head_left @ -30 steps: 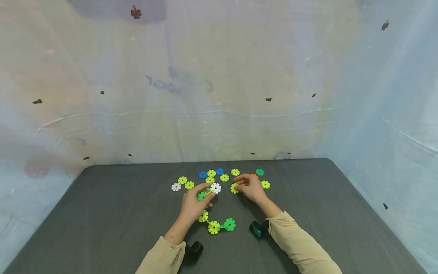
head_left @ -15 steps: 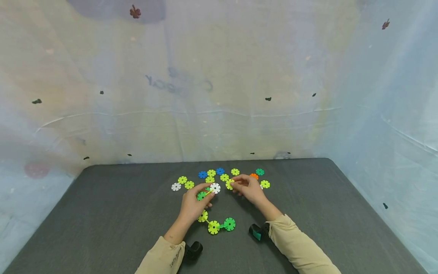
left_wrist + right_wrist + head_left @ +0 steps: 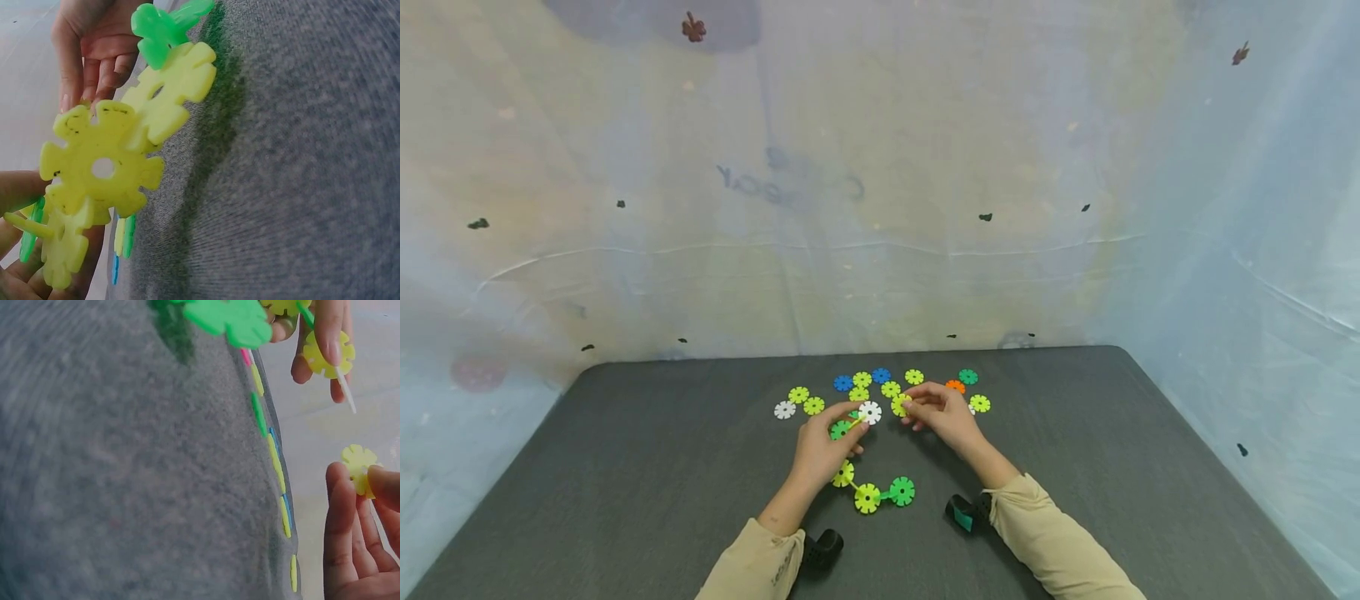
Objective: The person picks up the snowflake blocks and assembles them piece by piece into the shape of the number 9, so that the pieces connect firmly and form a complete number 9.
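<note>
My left hand grips a chain of interlocked, notched plastic snowflake discs above the table. A white snowflake disc stands at the chain's far end by the left fingertips. The chain hangs toward me through yellow discs to a green snowflake disc; in the left wrist view a large yellow disc of it fills the middle. My right hand pinches a single yellow snowflake disc between thumb and fingers. A small gap parts this disc from the white one.
Loose discs lie along the far part of the grey table: several yellow ones, a blue disc, an orange disc, a green disc and a white disc. A pale sheet hangs behind the table.
My right hand has brought its yellow disc left, closer to the white disc, uncovering the orange disc behind it. My left hand and the chain have stayed nearly still.
</note>
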The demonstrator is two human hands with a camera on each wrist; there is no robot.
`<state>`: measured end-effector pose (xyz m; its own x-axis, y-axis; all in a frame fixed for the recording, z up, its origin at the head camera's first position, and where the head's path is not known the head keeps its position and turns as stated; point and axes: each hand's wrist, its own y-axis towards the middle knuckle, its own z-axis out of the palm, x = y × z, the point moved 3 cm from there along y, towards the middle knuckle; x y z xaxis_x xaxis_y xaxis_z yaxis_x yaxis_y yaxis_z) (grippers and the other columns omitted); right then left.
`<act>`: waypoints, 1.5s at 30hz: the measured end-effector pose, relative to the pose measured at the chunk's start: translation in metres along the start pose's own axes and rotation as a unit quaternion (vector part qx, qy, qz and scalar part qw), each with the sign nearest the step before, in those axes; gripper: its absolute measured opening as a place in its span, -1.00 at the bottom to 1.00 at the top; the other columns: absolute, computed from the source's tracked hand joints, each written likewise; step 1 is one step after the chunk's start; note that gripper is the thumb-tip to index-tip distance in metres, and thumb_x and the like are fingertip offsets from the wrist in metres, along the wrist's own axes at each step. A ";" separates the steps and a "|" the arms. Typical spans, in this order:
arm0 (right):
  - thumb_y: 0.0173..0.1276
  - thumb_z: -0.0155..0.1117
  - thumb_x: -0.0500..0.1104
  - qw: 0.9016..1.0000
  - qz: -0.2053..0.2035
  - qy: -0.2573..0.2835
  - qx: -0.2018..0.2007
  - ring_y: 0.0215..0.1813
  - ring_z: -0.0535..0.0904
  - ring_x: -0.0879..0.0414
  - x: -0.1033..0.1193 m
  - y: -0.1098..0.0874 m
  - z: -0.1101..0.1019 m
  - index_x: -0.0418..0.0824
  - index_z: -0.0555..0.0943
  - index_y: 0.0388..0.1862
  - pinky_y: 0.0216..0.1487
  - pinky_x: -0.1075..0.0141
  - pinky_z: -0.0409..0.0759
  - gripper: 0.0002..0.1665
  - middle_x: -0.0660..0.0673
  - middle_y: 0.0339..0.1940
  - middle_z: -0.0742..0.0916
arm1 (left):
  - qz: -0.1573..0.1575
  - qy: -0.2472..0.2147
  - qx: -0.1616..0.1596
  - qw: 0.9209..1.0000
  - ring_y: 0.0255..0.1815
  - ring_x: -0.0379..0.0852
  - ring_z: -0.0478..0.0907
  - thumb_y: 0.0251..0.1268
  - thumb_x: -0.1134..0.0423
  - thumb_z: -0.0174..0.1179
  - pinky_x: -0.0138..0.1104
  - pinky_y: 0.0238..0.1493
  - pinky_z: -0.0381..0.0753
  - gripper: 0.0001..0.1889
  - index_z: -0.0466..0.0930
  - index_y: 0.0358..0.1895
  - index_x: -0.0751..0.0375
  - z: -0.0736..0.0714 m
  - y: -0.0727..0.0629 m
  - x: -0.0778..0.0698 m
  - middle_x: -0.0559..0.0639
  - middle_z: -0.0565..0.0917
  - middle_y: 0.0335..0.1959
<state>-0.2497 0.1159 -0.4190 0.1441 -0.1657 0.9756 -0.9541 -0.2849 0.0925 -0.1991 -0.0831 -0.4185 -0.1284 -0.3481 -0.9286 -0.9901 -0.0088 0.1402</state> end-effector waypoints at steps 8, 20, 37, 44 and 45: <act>0.33 0.29 -0.23 0.999 -0.022 -0.005 0.028 -0.16 0.69 -0.22 0.001 -0.002 0.003 -0.45 0.59 -0.03 -0.22 0.08 0.70 -0.67 -0.39 -0.19 0.72 | 0.001 0.000 -0.003 1.000 -0.57 -0.09 0.67 0.24 0.30 0.28 -0.34 -0.49 0.67 -0.61 0.58 0.15 0.22 0.000 0.000 0.002 0.26 0.65 -0.11; 0.32 0.30 -0.21 0.998 -0.045 -0.018 0.044 -0.18 0.69 -0.20 0.003 -0.005 0.008 -0.41 0.64 -0.07 -0.22 0.07 0.70 -0.70 -0.34 -0.21 0.74 | -0.011 0.002 -0.003 1.000 -0.57 -0.11 0.66 0.24 0.30 0.29 -0.36 -0.49 0.65 -0.62 0.59 0.14 0.17 0.000 -0.001 -0.001 0.20 0.66 -0.15; 0.32 0.29 -0.24 0.997 -0.063 -0.003 0.046 -0.18 0.69 -0.21 0.003 -0.010 0.014 -0.40 0.67 -0.06 -0.20 0.08 0.70 -0.71 -0.39 -0.19 0.73 | -0.012 0.003 0.007 1.000 -0.56 -0.14 0.66 0.25 0.27 0.28 -0.36 -0.49 0.65 -0.60 0.58 0.18 0.18 0.001 0.001 0.002 0.15 0.68 -0.23; 0.31 0.30 -0.25 0.997 -0.066 -0.002 0.036 -0.23 0.72 -0.05 0.003 -0.012 0.016 -0.41 0.68 -0.07 -0.19 0.17 0.71 -0.72 -0.40 -0.18 0.73 | -0.017 0.003 0.002 1.000 -0.56 -0.13 0.67 0.26 0.27 0.28 -0.39 -0.53 0.62 -0.60 0.58 0.18 0.17 0.000 -0.004 0.002 0.09 0.71 -0.32; 0.31 0.30 -0.25 0.997 -0.065 -0.002 0.035 -0.24 0.72 -0.02 0.003 -0.012 0.017 -0.41 0.68 -0.07 -0.19 0.18 0.71 -0.72 -0.39 -0.17 0.73 | -0.016 0.003 0.001 1.000 -0.56 -0.13 0.67 0.26 0.27 0.28 -0.40 -0.52 0.62 -0.60 0.59 0.18 0.17 0.000 -0.004 0.002 0.09 0.71 -0.32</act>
<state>-0.2332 0.1032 -0.4204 0.2663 -0.1272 0.9555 -0.9068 -0.3690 0.2036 -0.1951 -0.0838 -0.4205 -0.0958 -0.3534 -0.9306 -0.9938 -0.0182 0.1093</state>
